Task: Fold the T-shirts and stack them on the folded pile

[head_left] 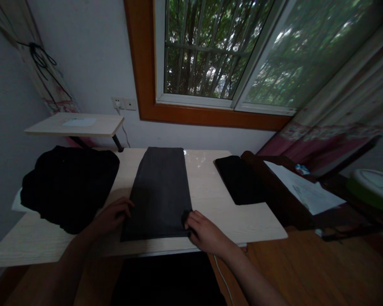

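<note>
Two hands are working at the sides of a dark grey folded cloth (161,182) on the pale worktop (206,182).
The cloth is lying flat, stretching from the worktop's far edge almost to its near edge; the left hand (113,216) is bending its fingers loosely at the cloth's left side, though whether they are gripping I cannot tell, while the right hand (206,231) is curling its fingers closed on a bunched bit near the cloth's near right corner; a black cloth bundle (72,182) is sitting towards the worktop's left end, and a flat black item (241,178) is lying at its right edge.
</note>
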`<control>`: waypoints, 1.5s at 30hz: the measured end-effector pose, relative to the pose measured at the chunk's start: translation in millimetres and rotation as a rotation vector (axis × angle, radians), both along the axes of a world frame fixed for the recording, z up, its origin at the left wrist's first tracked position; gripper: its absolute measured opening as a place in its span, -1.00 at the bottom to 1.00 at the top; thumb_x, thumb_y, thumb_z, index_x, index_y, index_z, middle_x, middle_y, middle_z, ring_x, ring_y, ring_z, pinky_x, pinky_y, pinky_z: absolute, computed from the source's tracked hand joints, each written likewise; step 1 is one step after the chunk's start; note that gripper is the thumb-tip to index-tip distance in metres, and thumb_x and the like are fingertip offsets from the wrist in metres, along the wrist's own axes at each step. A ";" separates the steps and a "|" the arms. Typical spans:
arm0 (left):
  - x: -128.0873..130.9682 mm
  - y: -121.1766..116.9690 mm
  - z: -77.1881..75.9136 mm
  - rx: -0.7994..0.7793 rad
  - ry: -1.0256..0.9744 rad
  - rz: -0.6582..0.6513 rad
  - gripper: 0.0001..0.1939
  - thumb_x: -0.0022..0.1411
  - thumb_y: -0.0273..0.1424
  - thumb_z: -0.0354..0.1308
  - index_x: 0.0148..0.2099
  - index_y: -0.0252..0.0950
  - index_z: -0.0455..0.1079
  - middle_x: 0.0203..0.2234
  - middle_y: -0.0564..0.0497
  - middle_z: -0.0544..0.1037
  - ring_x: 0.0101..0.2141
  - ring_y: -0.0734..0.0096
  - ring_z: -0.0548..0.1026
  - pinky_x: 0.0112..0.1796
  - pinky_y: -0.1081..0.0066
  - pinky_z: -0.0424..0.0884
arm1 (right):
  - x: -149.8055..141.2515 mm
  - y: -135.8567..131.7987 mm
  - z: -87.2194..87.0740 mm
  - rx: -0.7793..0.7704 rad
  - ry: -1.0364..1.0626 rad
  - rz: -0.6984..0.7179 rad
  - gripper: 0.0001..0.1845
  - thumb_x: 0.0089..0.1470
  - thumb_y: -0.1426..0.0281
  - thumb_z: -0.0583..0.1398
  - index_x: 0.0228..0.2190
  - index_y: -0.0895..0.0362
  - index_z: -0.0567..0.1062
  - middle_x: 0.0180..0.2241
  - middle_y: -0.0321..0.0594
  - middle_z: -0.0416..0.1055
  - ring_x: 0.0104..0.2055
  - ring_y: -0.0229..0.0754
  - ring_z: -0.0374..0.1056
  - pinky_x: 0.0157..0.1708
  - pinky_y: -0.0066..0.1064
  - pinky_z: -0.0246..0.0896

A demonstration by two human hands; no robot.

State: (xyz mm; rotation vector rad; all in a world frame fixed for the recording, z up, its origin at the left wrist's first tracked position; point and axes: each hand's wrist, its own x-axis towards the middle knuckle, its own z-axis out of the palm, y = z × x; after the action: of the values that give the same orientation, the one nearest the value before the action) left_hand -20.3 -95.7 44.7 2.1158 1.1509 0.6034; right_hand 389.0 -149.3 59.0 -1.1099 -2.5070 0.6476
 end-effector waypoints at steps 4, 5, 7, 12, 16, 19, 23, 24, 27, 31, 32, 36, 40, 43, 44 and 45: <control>6.4 -8.3 -3.4 0.004 0.020 0.109 -0.74 0.33 -0.29 0.11 0.03 -0.17 0.45 -0.06 -0.04 0.47 -0.11 0.30 0.48 -0.03 0.26 0.45 | 1.2 6.4 1.2 -0.027 0.036 0.059 -0.56 -0.10 0.68 0.14 -0.16 0.08 0.44 -0.16 -0.17 0.38 -0.07 -0.07 0.29 -0.06 -0.27 0.28; 9.6 -10.1 -4.1 -0.002 0.033 0.141 -0.67 0.32 -0.25 0.15 0.11 -0.15 0.41 -0.06 -0.03 0.46 -0.17 0.34 0.48 -0.09 0.29 0.47 | 1.1 7.9 1.9 -0.027 0.041 0.068 -0.57 -0.09 0.67 0.14 -0.16 0.08 0.45 -0.17 -0.17 0.38 -0.08 -0.08 0.30 -0.06 -0.27 0.28; 15.0 -13.5 -4.6 -0.026 0.061 0.149 -0.55 0.29 -0.24 0.20 0.20 -0.11 0.35 -0.04 -0.03 0.43 -0.24 0.39 0.47 -0.17 0.34 0.49 | 0.6 10.2 4.3 -0.028 0.045 0.077 -0.58 -0.09 0.67 0.15 -0.18 0.08 0.46 -0.18 -0.17 0.38 -0.09 -0.09 0.32 -0.07 -0.29 0.29; 9.9 -20.7 -2.1 0.016 0.028 0.071 -0.67 0.37 -0.30 0.09 0.16 -0.07 0.41 0.00 -0.03 0.42 -0.01 0.30 0.46 0.00 0.31 0.44 | 0.1 11.0 12.2 -0.024 0.078 0.052 -0.53 -0.14 0.70 0.14 -0.18 0.08 0.47 -0.18 -0.17 0.35 -0.12 -0.13 0.33 -0.12 -0.36 0.30; -0.8 -27.6 -3.0 -0.006 0.011 0.014 -0.73 0.43 -0.25 0.03 0.06 -0.10 0.48 -0.07 -0.02 0.49 -0.02 0.31 0.48 0.03 0.33 0.42 | -0.8 9.3 11.4 -0.027 0.082 0.076 -0.52 -0.16 0.69 0.14 -0.17 0.09 0.48 -0.18 -0.17 0.35 -0.10 -0.12 0.32 -0.12 -0.36 0.30; -3.3 -33.2 -7.1 -0.054 0.040 0.004 -0.73 0.43 -0.24 0.03 0.00 -0.12 0.51 -0.13 -0.01 0.53 -0.09 0.33 0.50 -0.03 0.36 0.44 | -2.6 7.6 6.7 -0.038 0.061 0.097 -0.51 -0.15 0.68 0.15 -0.16 0.09 0.49 -0.16 -0.16 0.37 -0.07 -0.11 0.32 -0.09 -0.34 0.32; -4.9 -37.9 -11.5 -0.105 0.078 0.022 -0.74 0.39 -0.23 0.04 -0.13 -0.16 0.56 -0.17 -0.02 0.56 -0.13 0.33 0.53 -0.04 0.35 0.44 | -3.5 6.3 4.4 -0.080 0.041 0.121 -0.51 -0.15 0.67 0.16 -0.15 0.09 0.52 -0.15 -0.16 0.41 -0.07 -0.12 0.34 -0.09 -0.35 0.33; -5.3 -38.6 -11.2 -0.128 0.094 0.027 -0.73 0.38 -0.22 0.05 -0.15 -0.16 0.56 -0.17 -0.03 0.57 -0.14 0.32 0.53 -0.05 0.35 0.44 | -3.0 6.4 5.3 -0.098 0.040 0.123 -0.52 -0.15 0.66 0.17 -0.15 0.10 0.53 -0.15 -0.16 0.42 -0.09 -0.12 0.35 -0.11 -0.36 0.33; -6.1 -40.0 -5.8 -0.226 0.166 0.058 -0.70 0.35 -0.14 0.08 -0.17 -0.17 0.57 -0.22 -0.01 0.60 -0.17 0.30 0.55 -0.08 0.35 0.44 | 0.6 8.2 10.6 -0.156 0.054 0.141 -0.57 -0.15 0.65 0.21 -0.20 0.10 0.58 -0.19 -0.18 0.46 -0.15 -0.15 0.39 -0.16 -0.38 0.33; -5.6 -38.5 7.3 -0.357 0.201 0.100 -0.59 0.37 -0.04 0.02 -0.22 -0.20 0.57 -0.30 0.02 0.64 -0.25 0.31 0.58 -0.17 0.37 0.45 | 7.8 16.0 16.0 -0.245 0.120 0.206 -0.70 -0.02 0.62 0.21 -0.28 0.08 0.63 -0.31 -0.26 0.52 -0.23 -0.21 0.43 -0.14 -0.39 0.31; -5.0 -36.8 10.9 -0.374 0.194 0.100 -0.57 0.38 -0.04 -0.01 -0.22 -0.19 0.57 -0.31 0.03 0.64 -0.27 0.31 0.59 -0.18 0.38 0.45 | 9.1 19.5 15.8 -0.263 0.142 0.204 -0.71 0.03 0.62 0.20 -0.29 0.08 0.63 -0.33 -0.28 0.53 -0.25 -0.22 0.44 -0.16 -0.40 0.31; 3.9 -22.1 23.3 -0.247 0.195 0.146 -0.58 0.40 -0.04 -0.01 -0.11 -0.16 0.58 -0.23 0.03 0.67 -0.19 0.28 0.61 -0.10 0.33 0.48 | 7.5 40.7 10.4 -0.201 0.238 0.030 -0.76 0.17 0.56 0.16 -0.26 0.09 0.62 -0.29 -0.25 0.55 -0.26 -0.22 0.45 -0.23 -0.41 0.33; 31.5 3.6 24.6 0.104 0.229 0.202 -0.59 0.45 -0.16 -0.06 0.10 -0.14 0.52 0.03 -0.01 0.61 0.04 0.27 0.54 0.13 0.25 0.40 | -11.5 69.4 2.2 0.077 0.217 -0.230 -0.74 0.28 0.46 0.12 -0.11 0.10 0.60 -0.14 -0.12 0.54 -0.05 -0.11 0.44 0.02 -0.22 0.36; 63.8 27.0 14.3 0.297 0.312 0.172 -0.56 0.47 -0.25 -0.10 0.25 -0.18 0.42 0.23 -0.05 0.47 0.21 0.27 0.42 0.26 0.19 0.28 | -36.6 88.4 -6.1 0.220 0.114 -0.304 -0.63 0.32 0.43 0.09 0.09 0.15 0.52 0.10 0.00 0.47 0.17 -0.03 0.35 0.23 -0.13 0.25; 74.9 35.0 8.8 0.339 0.356 0.163 -0.54 0.46 -0.29 -0.10 0.28 -0.22 0.38 0.29 -0.08 0.40 0.26 0.24 0.36 0.28 0.17 0.25 | -45.9 93.0 -9.5 0.243 0.072 -0.309 -0.59 0.34 0.40 0.09 0.15 0.18 0.48 0.18 0.04 0.40 0.25 -0.01 0.29 0.28 -0.11 0.19; 85.2 42.7 2.6 0.371 0.407 0.152 -0.52 0.45 -0.32 -0.10 0.31 -0.26 0.35 0.34 -0.12 0.33 0.32 0.18 0.28 0.31 0.12 0.21 | -55.2 96.6 -13.1 0.259 0.029 -0.311 -0.54 0.35 0.37 0.09 0.21 0.21 0.42 0.26 0.06 0.33 0.32 0.02 0.22 0.33 -0.08 0.13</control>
State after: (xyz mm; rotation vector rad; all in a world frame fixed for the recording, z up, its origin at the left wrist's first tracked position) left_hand 64.9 -53.0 47.3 2.5649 1.5286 0.4944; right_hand 333.8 -52.7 45.9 -1.3364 -2.2446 0.2439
